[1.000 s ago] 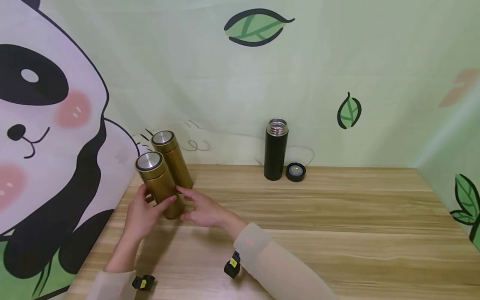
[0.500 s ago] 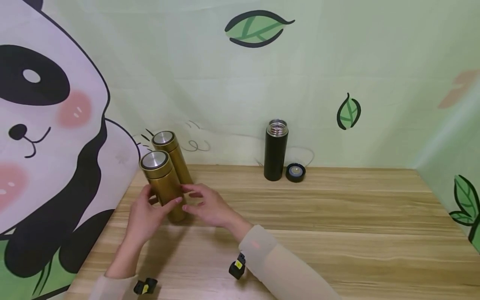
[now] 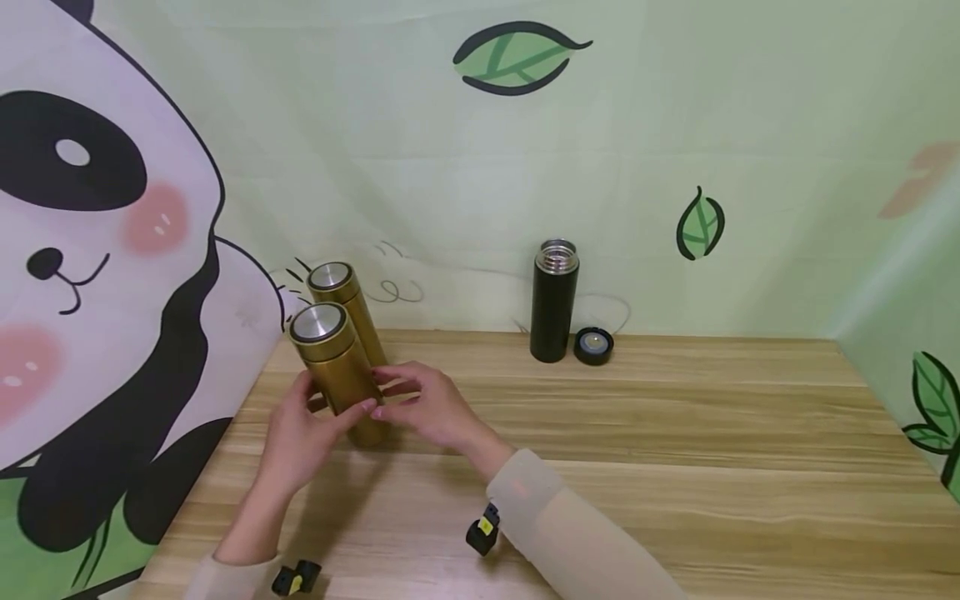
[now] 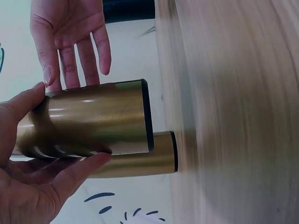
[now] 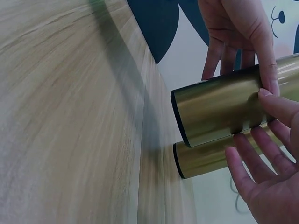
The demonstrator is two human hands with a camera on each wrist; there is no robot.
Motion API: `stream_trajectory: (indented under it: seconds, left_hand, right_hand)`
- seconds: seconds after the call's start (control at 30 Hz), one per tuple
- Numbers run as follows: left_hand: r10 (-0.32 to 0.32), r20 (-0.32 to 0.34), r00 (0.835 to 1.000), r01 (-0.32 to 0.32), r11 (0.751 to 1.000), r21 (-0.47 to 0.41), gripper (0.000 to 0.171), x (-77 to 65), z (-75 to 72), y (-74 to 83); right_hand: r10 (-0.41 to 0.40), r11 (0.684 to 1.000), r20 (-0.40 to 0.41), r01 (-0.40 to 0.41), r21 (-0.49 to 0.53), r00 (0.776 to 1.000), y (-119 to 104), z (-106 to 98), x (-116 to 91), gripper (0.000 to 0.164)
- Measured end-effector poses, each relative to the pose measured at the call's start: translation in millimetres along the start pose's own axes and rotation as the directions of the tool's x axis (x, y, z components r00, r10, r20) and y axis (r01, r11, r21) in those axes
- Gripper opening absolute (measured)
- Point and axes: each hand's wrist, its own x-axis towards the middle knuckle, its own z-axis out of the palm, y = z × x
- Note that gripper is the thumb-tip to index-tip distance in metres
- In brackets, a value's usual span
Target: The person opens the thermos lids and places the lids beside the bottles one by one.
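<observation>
While the left hand (image 3: 300, 429) curls its thumb and fingers round a smooth, glossy gold bottle (image 3: 339, 367), cylindrical with a flat silvery top, the right hand (image 3: 435, 408) grips it from the other side, its base just above the wood-grained worktop (image 3: 637, 433). Behind it stands a matching second bottle (image 3: 363, 321), and well off to the right a slim black bottle (image 3: 553, 312) shows its shiny, ridged neck beside a round black lid (image 3: 594, 346). Since a second ago, the held bottle and both hands have shifted slightly right, while the black pieces have stayed put.
</observation>
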Motion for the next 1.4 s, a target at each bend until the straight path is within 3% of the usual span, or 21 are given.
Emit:
stream_trajectory:
  seconds: [0.5, 0.97, 1.4]
  left_hand:
    - [0.049, 0.047, 0.998, -0.048, 0.999, -0.02, 0.076, -1.2, 16.4, 11.9]
    - [0.119, 0.067, 0.991, -0.115, 0.992, -0.056, 0.071, -3.4, 36.5, 25.1]
    - [0.111, 0.112, 0.987, -0.1, 0.99, -0.104, 0.07, -2.9, 57.8, 37.6]
  right_hand:
    - [-0.069, 0.997, 0.001, 0.069, -0.033, 0.998, 13, -19, -6, 0.058]
    - [-0.061, 0.997, 0.001, 0.061, -0.046, 0.998, 23, -43, -18, 0.057]
    - [-0.047, 0.998, -0.021, 0.046, -0.043, 0.999, 26, -66, -34, 0.059]
